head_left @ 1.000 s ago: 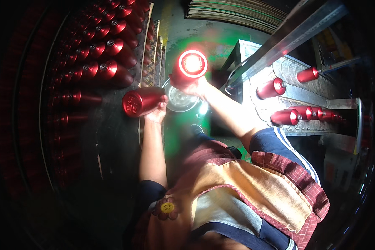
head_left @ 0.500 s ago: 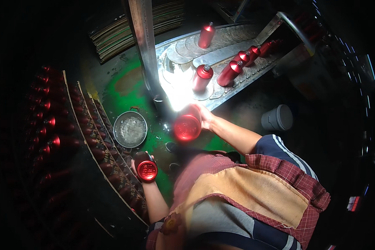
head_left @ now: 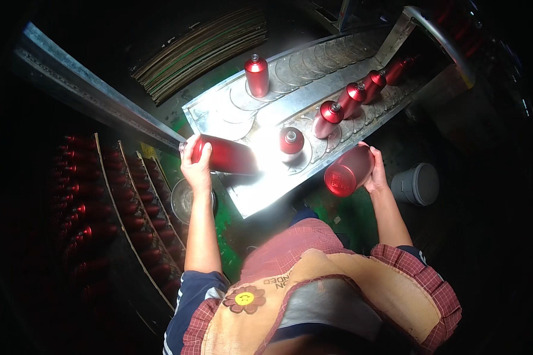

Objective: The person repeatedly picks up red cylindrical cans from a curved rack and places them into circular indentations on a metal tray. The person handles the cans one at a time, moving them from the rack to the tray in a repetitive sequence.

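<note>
At the left, rows of metallic red bottles (head_left: 89, 210) sit in tiers, with a round metal basin (head_left: 178, 206) partly behind the left forearm. The left hand (head_left: 196, 170) has its grip closed around the neck end of a red cylindrical bottle (head_left: 230, 156), tipped sideways, base toward the right. Beyond, upright red bottles (head_left: 292, 142) stand on a grey metal conveyor (head_left: 296, 109). Near its front edge, the right hand's (head_left: 377, 173) grip curls against the side of a tilted red bottle (head_left: 350, 170), base toward the viewer. Farther right is a grey bucket (head_left: 417, 184).
</note>
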`<act>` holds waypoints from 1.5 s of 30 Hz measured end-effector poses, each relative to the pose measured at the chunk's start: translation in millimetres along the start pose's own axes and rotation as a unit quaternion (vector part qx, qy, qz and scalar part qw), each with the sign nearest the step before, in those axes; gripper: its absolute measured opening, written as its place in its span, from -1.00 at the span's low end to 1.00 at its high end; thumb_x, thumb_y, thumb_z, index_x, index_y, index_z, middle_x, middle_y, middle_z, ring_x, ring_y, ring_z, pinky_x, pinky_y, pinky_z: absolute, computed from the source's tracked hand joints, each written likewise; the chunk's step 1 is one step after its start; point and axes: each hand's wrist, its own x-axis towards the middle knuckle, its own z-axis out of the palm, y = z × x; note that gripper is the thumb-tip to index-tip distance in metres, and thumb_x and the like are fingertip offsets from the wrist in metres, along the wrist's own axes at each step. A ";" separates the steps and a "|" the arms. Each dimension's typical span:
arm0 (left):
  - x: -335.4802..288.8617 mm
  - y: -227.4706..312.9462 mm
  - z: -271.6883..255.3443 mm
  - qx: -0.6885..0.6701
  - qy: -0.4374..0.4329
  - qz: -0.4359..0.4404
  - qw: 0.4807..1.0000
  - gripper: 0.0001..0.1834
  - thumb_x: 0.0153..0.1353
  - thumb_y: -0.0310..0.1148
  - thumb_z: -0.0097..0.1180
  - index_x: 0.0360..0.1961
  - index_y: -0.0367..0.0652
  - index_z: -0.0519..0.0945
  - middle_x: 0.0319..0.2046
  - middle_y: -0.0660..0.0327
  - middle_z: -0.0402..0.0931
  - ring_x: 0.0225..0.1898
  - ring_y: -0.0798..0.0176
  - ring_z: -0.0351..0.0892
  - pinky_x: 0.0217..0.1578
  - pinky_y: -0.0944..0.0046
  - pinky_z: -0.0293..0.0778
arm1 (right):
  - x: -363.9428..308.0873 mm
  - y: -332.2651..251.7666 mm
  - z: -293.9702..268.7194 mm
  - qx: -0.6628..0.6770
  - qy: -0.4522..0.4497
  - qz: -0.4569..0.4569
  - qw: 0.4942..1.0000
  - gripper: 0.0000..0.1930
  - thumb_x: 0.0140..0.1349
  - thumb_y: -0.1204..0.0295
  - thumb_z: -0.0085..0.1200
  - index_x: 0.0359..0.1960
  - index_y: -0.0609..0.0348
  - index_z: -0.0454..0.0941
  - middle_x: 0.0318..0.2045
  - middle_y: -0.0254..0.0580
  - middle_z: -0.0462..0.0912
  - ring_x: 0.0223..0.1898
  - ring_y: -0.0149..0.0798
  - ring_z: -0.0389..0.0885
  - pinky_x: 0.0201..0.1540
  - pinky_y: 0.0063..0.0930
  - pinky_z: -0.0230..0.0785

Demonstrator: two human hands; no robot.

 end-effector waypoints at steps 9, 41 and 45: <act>57.2 -44.1 169.1 0.421 -0.003 0.065 0.905 -0.59 -0.09 -0.28 0.41 -0.11 0.21 0.70 0.19 0.14 0.38 0.17 -0.08 0.31 0.17 0.07 0.33 | 155.2 -191.8 83.1 -0.171 -0.070 -0.318 0.930 -0.64 0.31 0.36 0.02 0.11 0.19 0.50 -0.14 -0.28 0.59 -0.17 -0.48 0.53 0.00 -0.59 0.37; -479.2 105.7 -770.4 0.386 0.578 -0.159 0.701 -0.64 0.30 -0.34 0.12 0.13 0.04 0.52 0.25 0.13 0.27 0.24 0.08 0.33 0.14 0.13 0.43 | -253.0 288.2 478.4 -0.352 -0.447 -0.526 0.633 -0.76 0.28 0.69 -0.03 -0.07 0.28 0.60 0.12 -0.04 0.43 0.17 -0.15 0.42 0.19 -0.36 0.29; -458.9 107.7 -879.9 0.496 0.516 -0.223 0.662 -0.48 0.16 -0.28 0.27 0.18 0.20 0.49 0.35 0.07 0.14 0.35 -0.11 0.13 0.24 -0.04 0.29 | -383.0 447.9 579.1 -0.405 -0.646 -0.377 0.525 -0.60 0.01 0.73 0.12 -0.08 0.14 0.63 0.09 -0.06 0.44 0.16 -0.06 0.44 0.22 -0.27 0.26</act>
